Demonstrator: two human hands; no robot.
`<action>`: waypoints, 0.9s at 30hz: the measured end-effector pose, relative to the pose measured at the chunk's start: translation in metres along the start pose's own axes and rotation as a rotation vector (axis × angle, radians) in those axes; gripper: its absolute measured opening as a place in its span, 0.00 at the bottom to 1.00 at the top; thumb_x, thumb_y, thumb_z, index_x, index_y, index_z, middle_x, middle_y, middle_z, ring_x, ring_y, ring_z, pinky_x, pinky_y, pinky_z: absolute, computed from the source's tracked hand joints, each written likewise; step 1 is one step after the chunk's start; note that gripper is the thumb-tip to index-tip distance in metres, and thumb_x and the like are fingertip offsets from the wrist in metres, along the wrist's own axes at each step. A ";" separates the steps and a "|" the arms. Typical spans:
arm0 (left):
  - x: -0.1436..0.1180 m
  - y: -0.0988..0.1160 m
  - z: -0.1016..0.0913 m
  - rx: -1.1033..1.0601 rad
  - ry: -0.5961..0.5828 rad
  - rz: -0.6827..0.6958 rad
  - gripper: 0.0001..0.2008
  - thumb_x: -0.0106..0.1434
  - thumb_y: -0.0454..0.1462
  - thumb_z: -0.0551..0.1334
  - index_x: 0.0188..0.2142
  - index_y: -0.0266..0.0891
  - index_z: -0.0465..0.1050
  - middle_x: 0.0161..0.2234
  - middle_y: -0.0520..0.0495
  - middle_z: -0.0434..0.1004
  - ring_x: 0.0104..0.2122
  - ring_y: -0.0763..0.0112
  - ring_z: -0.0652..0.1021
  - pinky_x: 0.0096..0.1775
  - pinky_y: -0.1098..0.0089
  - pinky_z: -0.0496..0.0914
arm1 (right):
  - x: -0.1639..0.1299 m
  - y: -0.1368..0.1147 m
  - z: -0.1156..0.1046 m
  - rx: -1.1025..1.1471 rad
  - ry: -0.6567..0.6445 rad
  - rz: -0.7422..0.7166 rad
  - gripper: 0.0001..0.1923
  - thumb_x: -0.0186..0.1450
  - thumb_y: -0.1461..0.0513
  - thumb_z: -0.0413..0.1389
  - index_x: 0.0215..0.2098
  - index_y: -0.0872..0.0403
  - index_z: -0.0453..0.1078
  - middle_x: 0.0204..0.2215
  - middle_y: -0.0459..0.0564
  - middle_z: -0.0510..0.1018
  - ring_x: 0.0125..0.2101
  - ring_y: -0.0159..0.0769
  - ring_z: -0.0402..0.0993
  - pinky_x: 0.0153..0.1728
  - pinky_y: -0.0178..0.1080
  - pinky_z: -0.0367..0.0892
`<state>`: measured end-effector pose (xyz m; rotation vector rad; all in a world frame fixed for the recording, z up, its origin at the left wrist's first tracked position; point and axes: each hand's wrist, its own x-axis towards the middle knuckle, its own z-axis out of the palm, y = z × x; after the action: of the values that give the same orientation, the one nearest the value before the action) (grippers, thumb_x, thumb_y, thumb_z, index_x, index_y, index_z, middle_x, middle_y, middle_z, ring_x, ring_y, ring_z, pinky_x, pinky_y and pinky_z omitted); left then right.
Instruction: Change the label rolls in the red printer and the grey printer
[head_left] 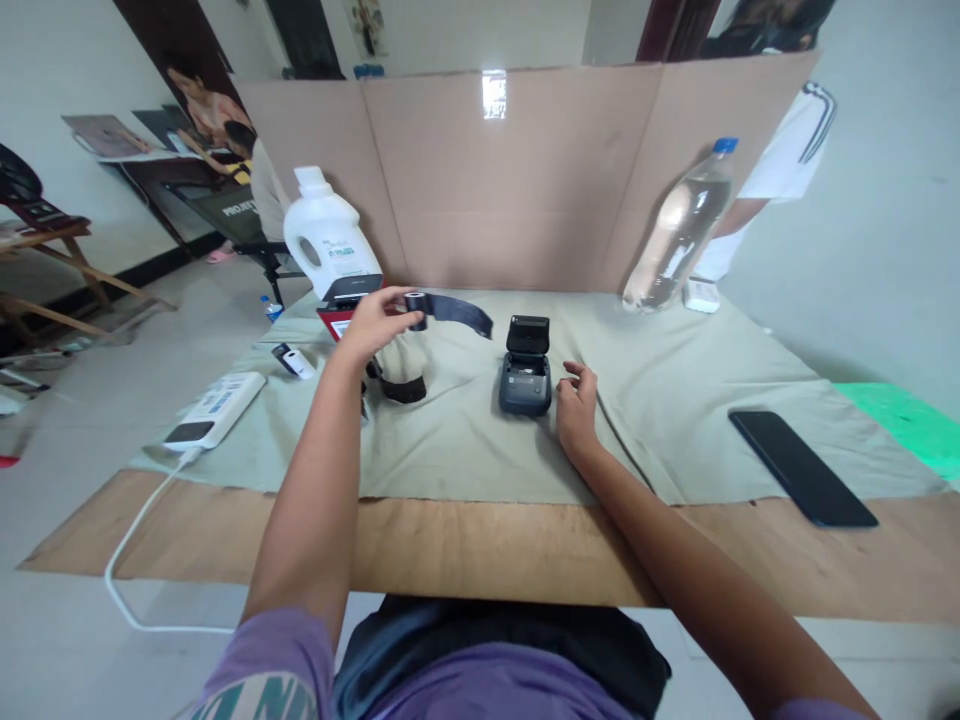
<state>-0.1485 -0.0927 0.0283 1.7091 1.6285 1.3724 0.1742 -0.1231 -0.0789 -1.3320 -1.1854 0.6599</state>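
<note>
My left hand (380, 322) is raised over the left part of the cloth, pinching a small roll of dark label tape (416, 310). Its loose strip (461, 311) hangs out to the right in a curve. A small dark portable label printer (526, 383) sits upright mid-table, its lid (529, 335) tilted back and its inside showing. Just right of the printer, my right hand (576, 408) rests on the cloth, fingers loosely bent and apart, holding nothing. Below my left hand lies a curled dark strip (405, 389).
A white jug (330, 235) and a red-and-black box (346, 300) stand back left. A clear bottle (681, 235) leans against the cardboard screen (510, 180). A power strip (217, 408) lies left, a phone (801, 467) right. Other people are behind the screen.
</note>
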 end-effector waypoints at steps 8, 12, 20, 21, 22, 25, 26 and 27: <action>-0.029 -0.068 -0.068 0.125 0.233 -0.178 0.22 0.46 0.40 0.74 0.41 0.39 0.77 0.37 0.47 0.77 0.34 0.65 0.77 0.35 0.68 0.72 | 0.000 0.005 0.003 0.027 -0.014 -0.035 0.18 0.58 0.59 0.49 0.45 0.52 0.66 0.45 0.52 0.72 0.40 0.40 0.69 0.46 0.46 0.66; -0.031 -0.093 -0.070 -0.034 0.325 -0.226 0.20 0.45 0.36 0.71 0.40 0.39 0.75 0.38 0.47 0.77 0.33 0.69 0.74 0.30 0.73 0.68 | 0.001 0.006 0.003 0.025 -0.019 -0.024 0.19 0.56 0.59 0.50 0.45 0.52 0.66 0.44 0.53 0.72 0.39 0.39 0.69 0.44 0.45 0.66; -0.030 -0.102 -0.078 -0.347 0.548 -0.269 0.19 0.47 0.32 0.64 0.41 0.41 0.76 0.34 0.51 0.76 0.29 0.73 0.72 0.26 0.75 0.60 | 0.004 0.010 0.003 0.028 -0.032 -0.015 0.18 0.56 0.58 0.51 0.44 0.51 0.67 0.48 0.53 0.72 0.39 0.38 0.70 0.43 0.44 0.66; -0.031 -0.100 -0.079 -0.417 0.566 -0.292 0.18 0.49 0.33 0.63 0.41 0.41 0.75 0.32 0.51 0.76 0.28 0.73 0.72 0.25 0.75 0.60 | 0.004 0.011 0.003 0.027 -0.030 -0.016 0.17 0.56 0.58 0.51 0.44 0.51 0.67 0.48 0.53 0.72 0.39 0.38 0.70 0.43 0.44 0.66; -0.032 -0.098 -0.080 -0.502 0.569 -0.312 0.17 0.50 0.34 0.62 0.41 0.41 0.75 0.31 0.51 0.75 0.27 0.73 0.72 0.24 0.74 0.59 | 0.004 0.011 0.003 0.027 -0.030 -0.018 0.17 0.56 0.58 0.50 0.44 0.51 0.67 0.48 0.53 0.72 0.40 0.38 0.70 0.43 0.44 0.66; -0.039 -0.090 -0.086 -0.756 0.496 -0.348 0.12 0.53 0.37 0.60 0.39 0.41 0.72 0.30 0.49 0.75 0.24 0.73 0.72 0.23 0.74 0.60 | 0.005 0.012 0.003 0.032 -0.034 -0.022 0.17 0.56 0.58 0.50 0.44 0.51 0.67 0.48 0.53 0.72 0.41 0.38 0.70 0.43 0.44 0.66; -0.042 -0.089 -0.088 -0.804 0.468 -0.357 0.11 0.54 0.37 0.60 0.38 0.40 0.72 0.30 0.49 0.75 0.23 0.73 0.72 0.23 0.74 0.61 | 0.005 0.012 0.003 0.035 -0.038 -0.021 0.17 0.57 0.58 0.50 0.44 0.51 0.67 0.48 0.53 0.72 0.40 0.39 0.70 0.43 0.45 0.67; -0.046 -0.088 -0.090 -0.830 0.453 -0.366 0.10 0.54 0.38 0.61 0.37 0.40 0.72 0.30 0.48 0.75 0.22 0.73 0.71 0.22 0.74 0.62 | 0.005 0.011 0.003 0.036 -0.042 -0.019 0.17 0.57 0.58 0.50 0.44 0.51 0.67 0.48 0.53 0.72 0.40 0.39 0.70 0.43 0.45 0.67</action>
<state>-0.2617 -0.1435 -0.0219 0.6265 1.1900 1.9375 0.1756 -0.1155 -0.0890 -1.2805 -1.2130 0.6955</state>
